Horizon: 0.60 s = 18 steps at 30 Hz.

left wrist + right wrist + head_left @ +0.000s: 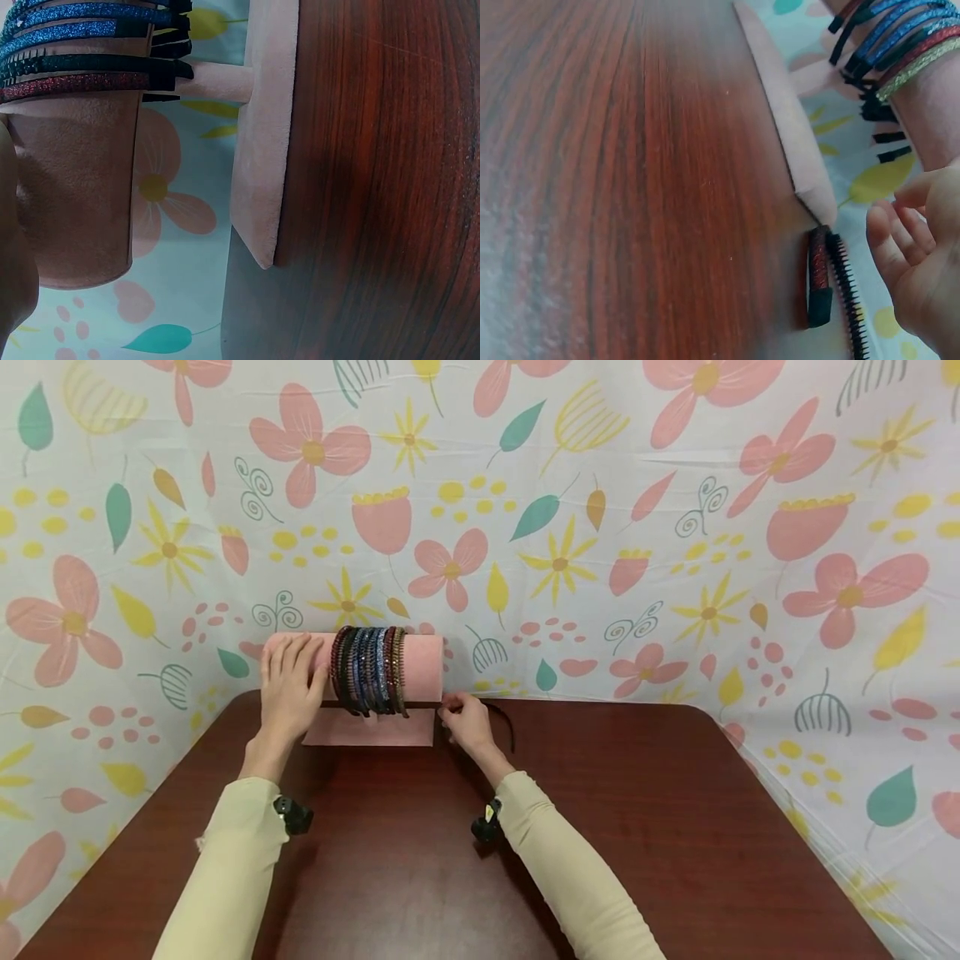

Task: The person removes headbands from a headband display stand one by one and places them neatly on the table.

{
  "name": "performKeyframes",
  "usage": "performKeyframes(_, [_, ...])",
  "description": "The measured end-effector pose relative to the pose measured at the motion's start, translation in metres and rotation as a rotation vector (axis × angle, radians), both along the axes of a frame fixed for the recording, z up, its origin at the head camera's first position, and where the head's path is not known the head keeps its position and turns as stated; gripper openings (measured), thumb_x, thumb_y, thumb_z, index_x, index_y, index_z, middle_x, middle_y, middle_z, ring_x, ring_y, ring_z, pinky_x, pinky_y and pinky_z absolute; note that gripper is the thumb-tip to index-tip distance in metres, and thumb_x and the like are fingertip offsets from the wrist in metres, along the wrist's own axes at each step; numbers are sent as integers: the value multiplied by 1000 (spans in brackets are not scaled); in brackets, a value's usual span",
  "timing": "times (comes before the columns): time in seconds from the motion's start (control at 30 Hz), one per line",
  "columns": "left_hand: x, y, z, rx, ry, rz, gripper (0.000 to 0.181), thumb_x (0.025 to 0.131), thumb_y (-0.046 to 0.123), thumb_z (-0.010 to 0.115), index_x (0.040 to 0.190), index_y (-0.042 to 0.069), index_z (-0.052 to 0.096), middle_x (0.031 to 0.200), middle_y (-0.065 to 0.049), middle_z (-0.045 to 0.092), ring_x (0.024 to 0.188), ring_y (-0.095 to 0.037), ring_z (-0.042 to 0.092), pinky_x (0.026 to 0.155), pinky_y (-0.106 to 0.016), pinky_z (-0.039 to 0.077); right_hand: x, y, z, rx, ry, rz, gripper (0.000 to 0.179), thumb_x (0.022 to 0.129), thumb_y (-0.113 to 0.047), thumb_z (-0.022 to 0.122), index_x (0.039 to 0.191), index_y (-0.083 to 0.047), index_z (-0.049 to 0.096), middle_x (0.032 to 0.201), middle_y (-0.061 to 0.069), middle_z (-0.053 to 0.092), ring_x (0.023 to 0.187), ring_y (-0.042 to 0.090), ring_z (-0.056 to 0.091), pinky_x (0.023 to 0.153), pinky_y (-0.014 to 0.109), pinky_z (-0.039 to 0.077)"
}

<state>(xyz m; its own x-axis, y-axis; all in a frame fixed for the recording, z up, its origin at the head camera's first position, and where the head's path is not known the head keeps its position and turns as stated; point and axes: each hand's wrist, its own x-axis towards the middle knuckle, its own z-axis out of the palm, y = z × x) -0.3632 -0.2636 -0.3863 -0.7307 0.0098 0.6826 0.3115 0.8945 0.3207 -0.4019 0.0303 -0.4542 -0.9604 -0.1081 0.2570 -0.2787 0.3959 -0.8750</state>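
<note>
A pink padded roll [423,668] stands on a flat pink base [367,728], joined by a short post. Glittery headbands [367,668] in black, blue, red and gold circle its middle, several side by side with toothed inner edges. My left hand [288,685] rests on the roll's left end, fingers laid up over its front. Beside the right end, low near its edge, is my right hand [468,722], its fingers loosely bent; nothing shows in them in the right wrist view. Below that hand, a dark red glittery headband [819,274] lies by the base's corner.
The stand is at the back of a dark brown wooden table [420,860]. A flower-printed cloth [562,635] hangs right behind it. The headband on the table curves out to the right, behind my right hand.
</note>
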Motion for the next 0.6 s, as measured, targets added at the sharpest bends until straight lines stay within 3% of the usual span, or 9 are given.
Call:
performKeyframes(0.2, [0,0,0,-5,-2,-6,48,106,35,40,147,12,43,155,-14,37,148,-34,22,124,-53,-1,5,0,5,-14,37,0,21,94,-12,63,113,-6,67,89,12,69,56,33,64,44,29,52])
performKeyframes(0.47, [1,0,0,3,-2,-8,47,106,33,40,147,11,43,154,-14,37,148,-34,21,124,-53,-1,5,6,16,-84,68,-16,22,95,-11,62,115,-4,66,98,13,68,81,44,68,44,28,52])
performKeyframes(0.6, [2,0,1,3,-3,-7,47,106,34,39,147,11,43,154,-15,37,147,-34,22,124,-53,-1,4,9,26,-101,104,-29,20,95,-9,62,114,-6,66,98,10,64,75,37,66,43,27,50])
